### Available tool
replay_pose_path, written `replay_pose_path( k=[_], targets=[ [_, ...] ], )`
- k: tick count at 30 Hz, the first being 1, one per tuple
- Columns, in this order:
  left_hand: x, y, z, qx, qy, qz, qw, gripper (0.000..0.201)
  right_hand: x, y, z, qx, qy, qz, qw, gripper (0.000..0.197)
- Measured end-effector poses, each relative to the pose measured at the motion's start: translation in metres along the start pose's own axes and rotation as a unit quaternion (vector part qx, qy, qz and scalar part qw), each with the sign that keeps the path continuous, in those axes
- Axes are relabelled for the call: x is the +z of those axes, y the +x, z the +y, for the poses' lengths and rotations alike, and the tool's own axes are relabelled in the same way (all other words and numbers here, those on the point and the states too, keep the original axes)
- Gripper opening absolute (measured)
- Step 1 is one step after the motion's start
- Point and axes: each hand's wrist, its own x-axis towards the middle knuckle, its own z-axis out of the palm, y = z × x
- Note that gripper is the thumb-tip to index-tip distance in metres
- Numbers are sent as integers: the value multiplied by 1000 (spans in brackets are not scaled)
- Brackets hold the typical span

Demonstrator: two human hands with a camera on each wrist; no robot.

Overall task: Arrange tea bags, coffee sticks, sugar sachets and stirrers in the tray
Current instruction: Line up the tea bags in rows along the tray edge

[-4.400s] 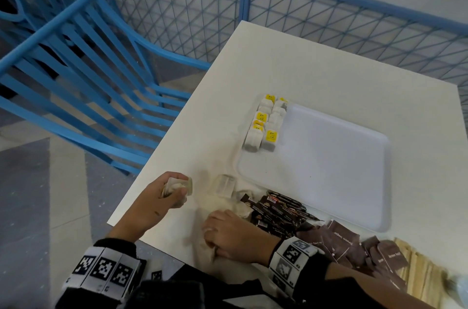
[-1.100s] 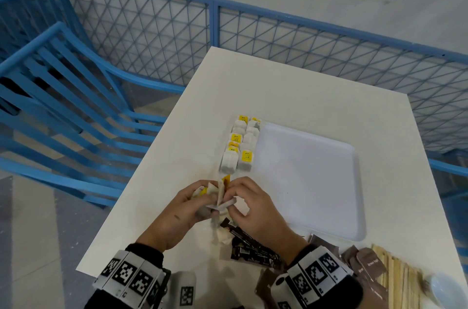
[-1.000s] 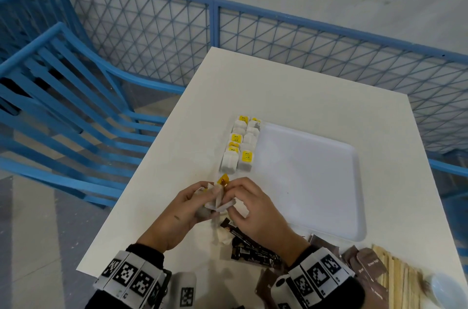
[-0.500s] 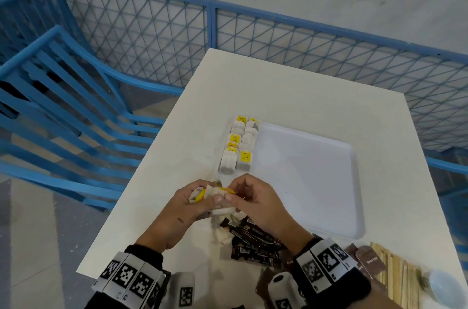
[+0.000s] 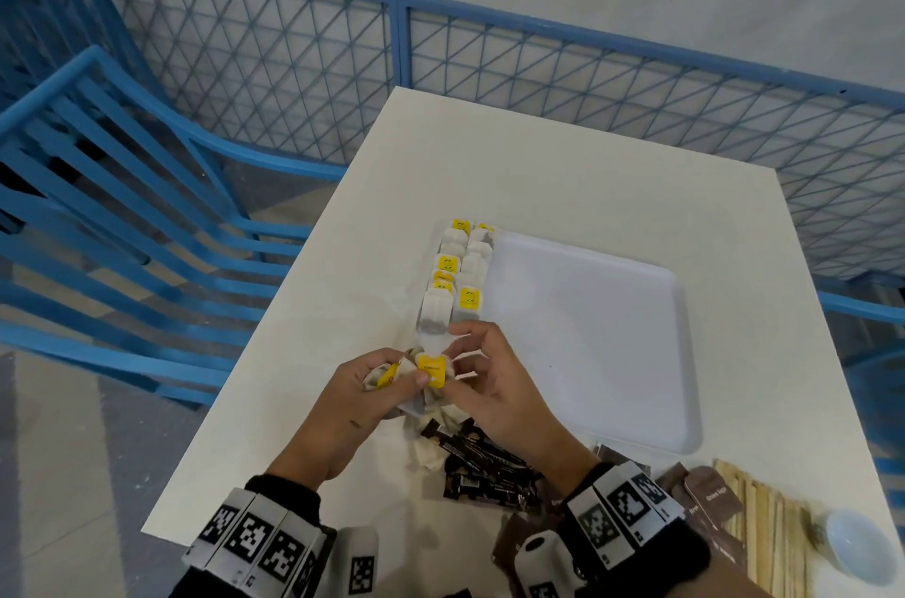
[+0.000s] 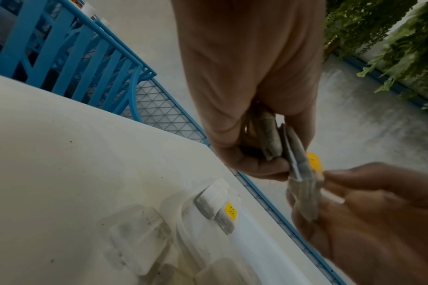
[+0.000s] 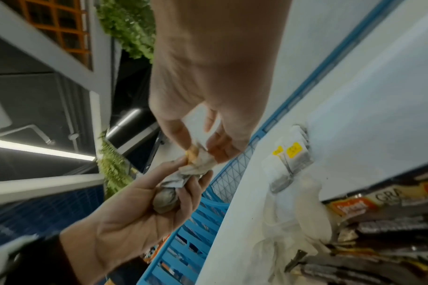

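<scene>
Just above the table's near left part, my left hand [image 5: 392, 377] grips a small bunch of tea bags [image 6: 269, 138]. My right hand [image 5: 463, 365] pinches one tea bag with a yellow tag [image 5: 432, 370] at the top of that bunch. The white tray [image 5: 587, 343] lies just beyond my hands. Two rows of tea bags [image 5: 453, 274] lie along its left edge. Dark coffee sticks [image 5: 485, 470] sit in a pile under my right wrist. Brown sugar sachets [image 5: 705, 499] and wooden stirrers [image 5: 764, 529] lie at the near right.
A few loose tea bags [image 5: 426, 450] lie on the white table [image 5: 563, 166] below my hands. A small pale bowl [image 5: 854, 548] stands at the near right corner. A blue chair [image 5: 122, 186] stands left of the table, with a blue mesh fence [image 5: 538, 73] behind.
My hands left the table, where they gathered tea bags, and came together. Over the last second they moved slightly toward the tray, and the yellow-tagged bag turned face up.
</scene>
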Motion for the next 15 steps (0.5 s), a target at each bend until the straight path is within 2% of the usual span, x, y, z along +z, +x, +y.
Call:
replay_pose_path(
  k=[2, 3, 6, 9, 12, 15],
  targets=[
    [0, 0, 0, 3, 4, 0, 1000, 6, -2, 1, 1, 67, 40, -15, 997, 44],
    [0, 0, 0, 4, 7, -2, 1000, 5, -3, 2, 4, 85, 27, -13, 996, 40],
    [-1, 2, -4, -5, 8, 6, 1000, 4, -6, 7, 14, 84, -52, 7, 995, 14],
    [-5, 6, -9, -15, 12, 12, 1000, 7, -9, 13, 23, 108, -15, 33, 993, 12],
    [-9, 7, -10, -15, 14, 11, 1000, 8, -17, 25, 30, 147, 27, 82, 985, 17],
    [-13, 10, -9, -16, 3, 12, 1000, 7, -26, 44, 36, 184, 33, 148, 971, 8]
  ],
)
